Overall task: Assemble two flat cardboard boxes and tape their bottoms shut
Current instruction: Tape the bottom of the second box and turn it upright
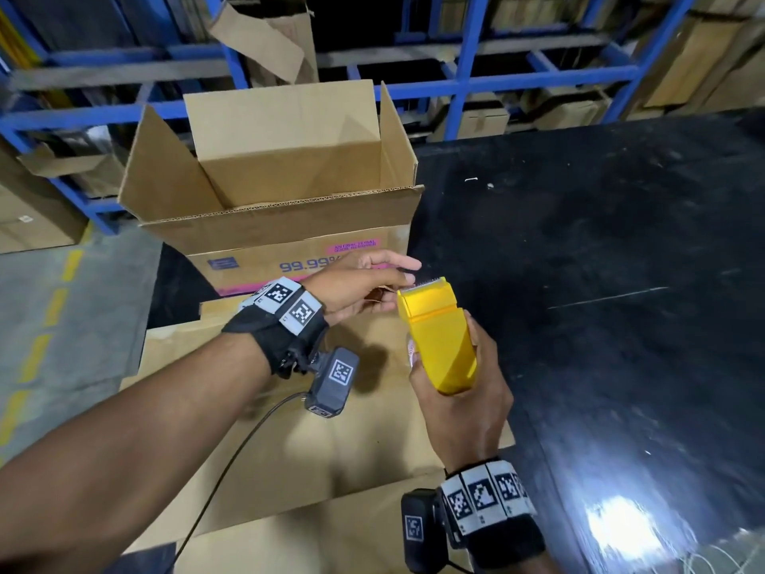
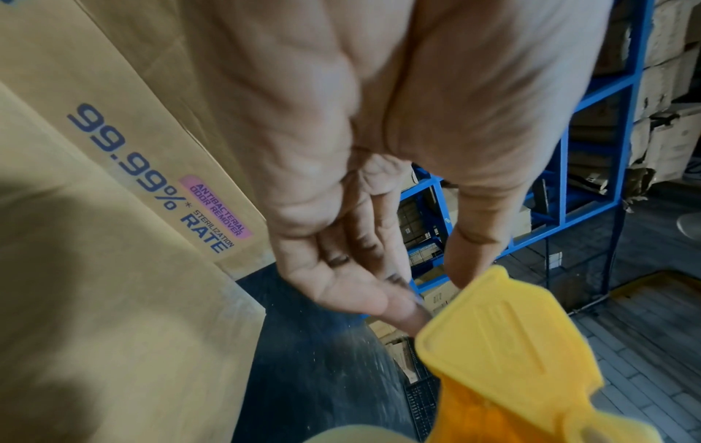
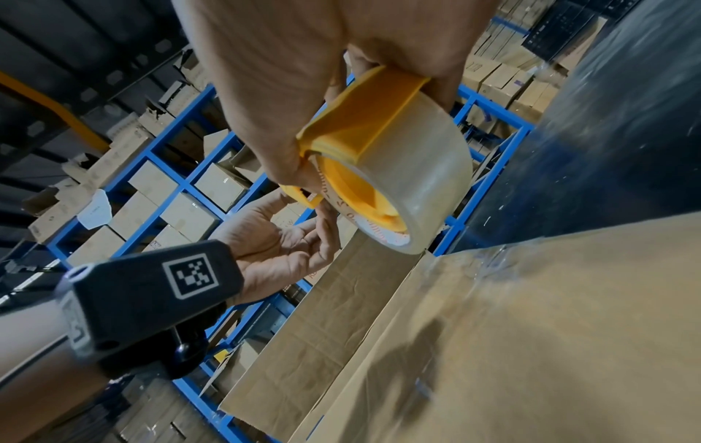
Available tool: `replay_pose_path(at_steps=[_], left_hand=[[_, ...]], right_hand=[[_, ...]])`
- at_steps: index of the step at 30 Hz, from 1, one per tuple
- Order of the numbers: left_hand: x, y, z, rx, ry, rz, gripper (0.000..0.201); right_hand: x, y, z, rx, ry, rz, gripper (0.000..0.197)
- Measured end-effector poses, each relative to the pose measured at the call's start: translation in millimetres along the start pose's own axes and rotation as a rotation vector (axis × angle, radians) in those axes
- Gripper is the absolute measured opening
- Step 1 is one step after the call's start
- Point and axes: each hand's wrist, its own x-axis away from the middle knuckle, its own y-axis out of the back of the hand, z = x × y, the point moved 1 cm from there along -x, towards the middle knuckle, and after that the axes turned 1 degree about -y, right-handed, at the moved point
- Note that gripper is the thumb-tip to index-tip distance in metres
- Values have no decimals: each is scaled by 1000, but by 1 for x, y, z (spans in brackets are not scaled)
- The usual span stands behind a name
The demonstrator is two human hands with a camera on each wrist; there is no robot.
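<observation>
The right hand [image 1: 455,403] gripped the tape dispenser [image 1: 436,337]; the left hand [image 1: 364,283], fingers loosely extended, perhaps picked its tape end, just beside the cutter.

Tape dispenser [image 1: 436,337] — bright yellow, its roll [image 3: 417,176] clear. Brown cardboard box [image 1: 285,200] printed in dark blue with a pink label [image 1: 352,245]. Black glossy worktop [image 1: 600,263]; blue racking [image 1: 463,64]; wristbands [image 1: 285,304] — black-and-white square markers.
</observation>
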Motion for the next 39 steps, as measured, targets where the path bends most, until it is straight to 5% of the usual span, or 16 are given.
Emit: replay_pose_path(at_steps=[7,12,21,26,39], left_hand=[[-8,1,12,-4,-13,26,32],[-22,7,23,-210,-84,-20,30],[-84,34,9,-354,-25,23,35],[-120,53,9,-402,-32,-116,32],[-146,50,28,-503,45,-90,45]], right_hand=[[4,2,-7,24,-4,36,77],[5,-1,-7,44,-29,83,75],[2,7,1,129,3,234,84],[1,17,5,197,-14,232,71],[-18,5,-8,246,-104,313,68]])
